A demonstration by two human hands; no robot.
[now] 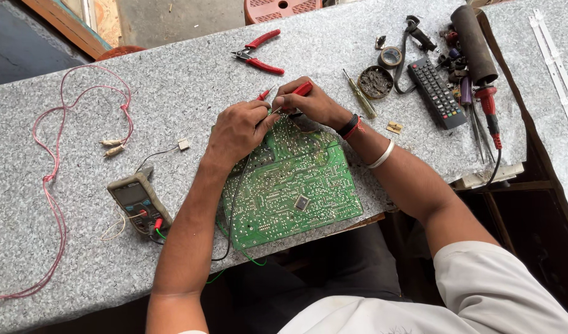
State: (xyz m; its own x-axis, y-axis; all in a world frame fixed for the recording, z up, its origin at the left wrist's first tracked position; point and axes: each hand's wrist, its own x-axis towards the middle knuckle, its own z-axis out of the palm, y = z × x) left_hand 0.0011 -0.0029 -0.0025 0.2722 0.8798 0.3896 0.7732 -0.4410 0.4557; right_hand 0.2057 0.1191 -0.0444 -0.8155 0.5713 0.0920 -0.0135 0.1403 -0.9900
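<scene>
Both hands are working at far edge of green PCB (290,185) lying on grey bench (191,80), L hand (237,130) pinching black probe, R hand (309,102) gripping red probe (301,89), w/ meter (137,201) sitting left of board, pliers (259,57) lying beyond.

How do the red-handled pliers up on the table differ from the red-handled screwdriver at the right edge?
The red-handled pliers lie alone on bare speckled table, handles splayed in a V; the red-handled screwdriver lies straight among clutter beside the black remote control. The pliers have two handles, the screwdriver one. Both are untouched; both hands work at the green circuit board.
</scene>
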